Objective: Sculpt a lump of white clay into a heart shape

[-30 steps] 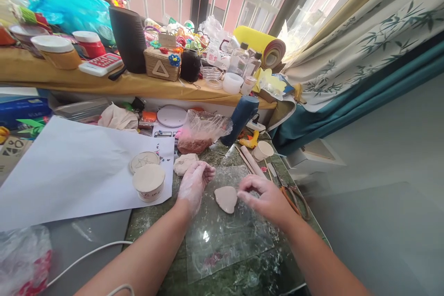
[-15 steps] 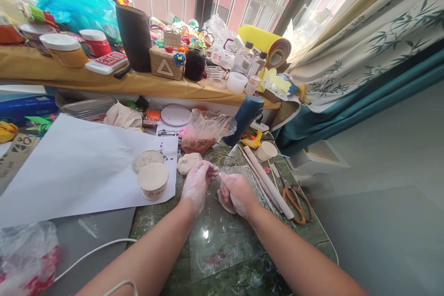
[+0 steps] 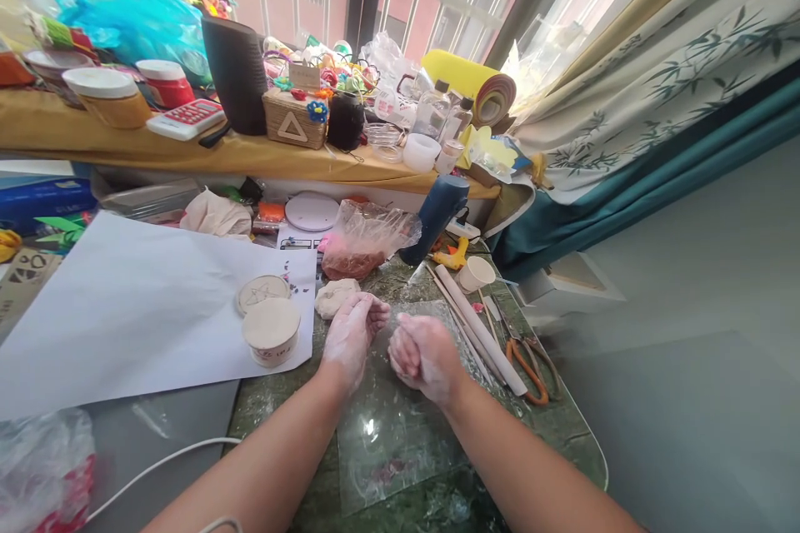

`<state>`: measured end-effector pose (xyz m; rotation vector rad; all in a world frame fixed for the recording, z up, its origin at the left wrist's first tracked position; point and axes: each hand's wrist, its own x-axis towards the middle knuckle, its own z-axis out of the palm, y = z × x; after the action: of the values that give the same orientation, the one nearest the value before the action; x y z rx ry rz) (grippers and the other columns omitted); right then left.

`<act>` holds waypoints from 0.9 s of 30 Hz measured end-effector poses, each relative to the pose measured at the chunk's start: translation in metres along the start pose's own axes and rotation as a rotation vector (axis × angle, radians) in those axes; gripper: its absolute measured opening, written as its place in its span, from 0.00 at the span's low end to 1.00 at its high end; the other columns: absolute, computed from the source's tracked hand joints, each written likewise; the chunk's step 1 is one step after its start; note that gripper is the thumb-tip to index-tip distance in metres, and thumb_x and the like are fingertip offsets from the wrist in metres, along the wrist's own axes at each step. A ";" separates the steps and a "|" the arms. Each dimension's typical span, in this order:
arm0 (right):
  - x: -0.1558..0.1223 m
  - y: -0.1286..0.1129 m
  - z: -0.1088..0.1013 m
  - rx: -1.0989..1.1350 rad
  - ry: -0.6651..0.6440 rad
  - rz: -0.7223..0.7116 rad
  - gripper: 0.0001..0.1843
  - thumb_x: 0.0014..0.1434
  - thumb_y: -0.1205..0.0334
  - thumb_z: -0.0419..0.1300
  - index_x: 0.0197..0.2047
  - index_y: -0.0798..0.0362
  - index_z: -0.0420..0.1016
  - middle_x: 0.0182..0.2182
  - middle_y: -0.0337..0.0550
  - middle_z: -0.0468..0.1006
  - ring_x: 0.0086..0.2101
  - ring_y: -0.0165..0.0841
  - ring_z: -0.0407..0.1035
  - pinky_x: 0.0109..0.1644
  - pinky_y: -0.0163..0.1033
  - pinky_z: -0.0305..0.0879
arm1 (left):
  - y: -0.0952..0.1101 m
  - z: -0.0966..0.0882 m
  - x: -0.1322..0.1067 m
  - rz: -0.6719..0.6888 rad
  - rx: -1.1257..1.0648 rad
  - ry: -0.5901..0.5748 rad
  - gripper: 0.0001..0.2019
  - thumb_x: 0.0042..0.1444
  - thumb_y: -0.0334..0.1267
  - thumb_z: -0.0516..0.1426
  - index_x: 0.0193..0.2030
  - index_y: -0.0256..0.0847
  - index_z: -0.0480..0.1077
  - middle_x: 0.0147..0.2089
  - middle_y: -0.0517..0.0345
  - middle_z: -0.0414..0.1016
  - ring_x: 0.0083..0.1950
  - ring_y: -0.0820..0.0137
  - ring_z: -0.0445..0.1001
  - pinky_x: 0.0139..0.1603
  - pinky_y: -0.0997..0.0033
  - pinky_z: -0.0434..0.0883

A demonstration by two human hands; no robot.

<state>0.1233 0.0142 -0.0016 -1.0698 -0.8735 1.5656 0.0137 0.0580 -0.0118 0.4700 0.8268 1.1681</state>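
My left hand, dusted with white, has its fingers curled together. Whether anything sits in them is hidden. Close by on the right, my right hand is closed in a fist over the clear sheet. The pale clay seen under this fist earlier is now hidden within it. Just beyond my left hand lies a lump of white clay. Behind that is a plastic bag with reddish-brown clay inside.
A rolling pin, thin sticks and orange-handled scissors lie to the right. On white paper at left stand a round lidded tub and a star-marked disc. A blue cylinder and yellow glue gun are farther back.
My hands have drawn slightly apart. My right hand has closed around the pale clay that showed beneath it. The whole view has shifted a little.
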 end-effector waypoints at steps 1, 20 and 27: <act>-0.002 -0.001 0.000 0.004 -0.010 -0.001 0.35 0.61 0.42 0.63 0.10 0.48 0.57 0.06 0.31 0.55 0.10 0.23 0.45 0.15 0.33 0.45 | 0.000 0.000 0.000 -0.002 -0.001 -0.001 0.15 0.47 0.47 0.69 0.30 0.40 0.71 0.30 0.59 0.78 0.31 0.72 0.74 0.37 0.72 0.69; -0.024 -0.014 -0.025 -0.118 -0.084 -0.051 0.35 0.64 0.32 0.54 0.19 0.51 0.71 0.18 0.41 0.72 0.18 0.31 0.63 0.23 0.37 0.60 | 0.003 0.001 -0.006 0.066 0.164 -0.069 0.16 0.52 0.51 0.67 0.33 0.40 0.72 0.34 0.57 0.79 0.34 0.70 0.74 0.40 0.71 0.70; -0.059 -0.002 -0.090 -0.394 0.434 -0.263 0.17 0.65 0.45 0.62 0.35 0.50 0.75 0.30 0.40 0.76 0.33 0.36 0.70 0.39 0.39 0.70 | -0.005 -0.010 -0.018 0.505 1.168 -0.539 0.19 0.55 0.45 0.65 0.51 0.44 0.74 0.53 0.50 0.79 0.55 0.55 0.75 0.59 0.52 0.70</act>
<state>0.2140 -0.0407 -0.0185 -1.4401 -0.9897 0.9119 0.0065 0.0389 -0.0159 1.9492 0.8628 0.8119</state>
